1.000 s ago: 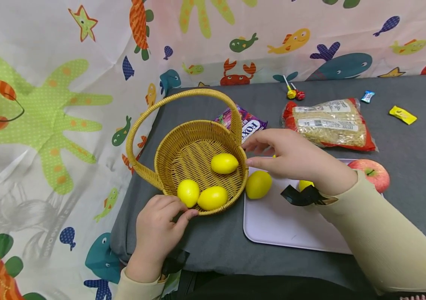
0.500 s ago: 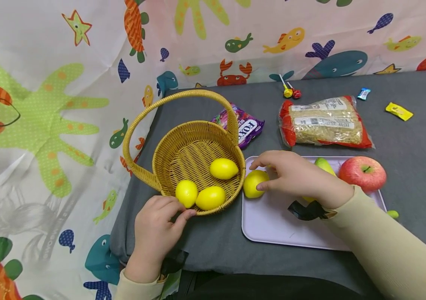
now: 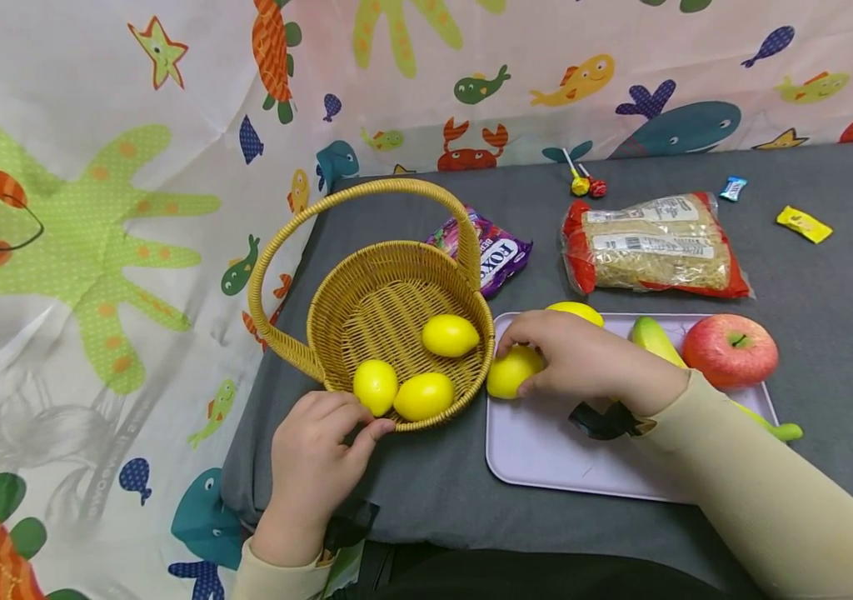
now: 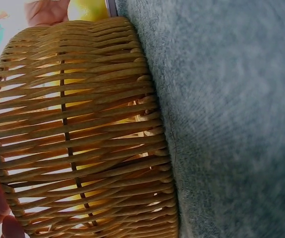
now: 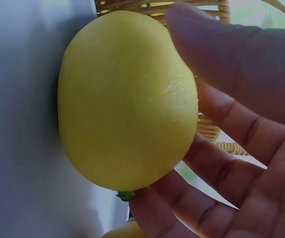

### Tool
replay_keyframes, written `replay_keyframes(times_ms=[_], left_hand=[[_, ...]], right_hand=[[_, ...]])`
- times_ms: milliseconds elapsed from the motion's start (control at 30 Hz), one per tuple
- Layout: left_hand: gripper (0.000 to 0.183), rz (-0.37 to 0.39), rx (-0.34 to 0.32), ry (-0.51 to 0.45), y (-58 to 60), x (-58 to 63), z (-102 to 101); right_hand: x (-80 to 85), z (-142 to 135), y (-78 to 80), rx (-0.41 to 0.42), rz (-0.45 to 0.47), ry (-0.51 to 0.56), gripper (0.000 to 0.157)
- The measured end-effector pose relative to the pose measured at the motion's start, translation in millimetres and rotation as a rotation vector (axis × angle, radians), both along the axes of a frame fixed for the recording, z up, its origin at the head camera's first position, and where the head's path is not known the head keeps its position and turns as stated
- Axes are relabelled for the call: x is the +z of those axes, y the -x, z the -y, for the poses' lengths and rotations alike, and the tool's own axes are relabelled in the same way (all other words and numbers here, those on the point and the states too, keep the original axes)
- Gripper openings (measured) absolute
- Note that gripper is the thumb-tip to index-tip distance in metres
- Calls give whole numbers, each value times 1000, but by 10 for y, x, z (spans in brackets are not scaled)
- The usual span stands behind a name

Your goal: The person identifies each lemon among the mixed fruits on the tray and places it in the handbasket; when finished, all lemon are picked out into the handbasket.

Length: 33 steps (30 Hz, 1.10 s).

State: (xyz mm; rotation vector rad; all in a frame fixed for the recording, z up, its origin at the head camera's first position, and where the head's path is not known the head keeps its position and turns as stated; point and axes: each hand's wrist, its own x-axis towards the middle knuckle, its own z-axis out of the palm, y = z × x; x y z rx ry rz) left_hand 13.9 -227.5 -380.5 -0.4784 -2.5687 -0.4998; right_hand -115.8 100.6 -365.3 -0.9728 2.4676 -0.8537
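My left hand (image 3: 321,462) pinches the near rim of a woven basket (image 3: 381,308) with a tall handle. Three yellow lemons lie inside: one lemon (image 3: 450,335) at the right, two by the near wall. On the pale lilac tray (image 3: 546,458), my right hand (image 3: 591,354) holds another lemon (image 3: 507,373) between thumb and curled fingers, close to the basket's right side. In the right wrist view that lemon (image 5: 127,99) shows a small green stem end and sits against the tray. Woven basket wall (image 4: 83,124) fills much of the left wrist view, fingers at its edge.
Beyond the right hand lies one more lemon (image 3: 576,312). A banana (image 3: 655,337), partly under the sleeve, and a red apple (image 3: 730,351) are on the tray's right. Behind are a purple candy bag (image 3: 501,254), a noodle-like pack (image 3: 651,246), lollipops (image 3: 584,185) and wrapped sweets (image 3: 805,224).
My right hand has moved from beside the basket's right rim down to the lemon on the tray, and its fingers have closed round it. The left hand stays on the rim.
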Motion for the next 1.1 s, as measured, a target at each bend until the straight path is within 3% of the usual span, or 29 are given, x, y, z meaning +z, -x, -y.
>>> replay_keyframes(times_ms=[300,700,933,1100], left_hand=[[30,20,9,-2,-5,5,-3],[29,3,7,-4,-3,-5,-9],[30,-2,6,-7,-3,-1,-12],[30,2,11,-3,-7,1,-9]], right_hand=[[-75,49,-23,53,-8,-20,46],[-115,-5,-7,107,72,-3,38],[119,-115,18,119,203,36,39],[344,-91,79,172,192,135,40]])
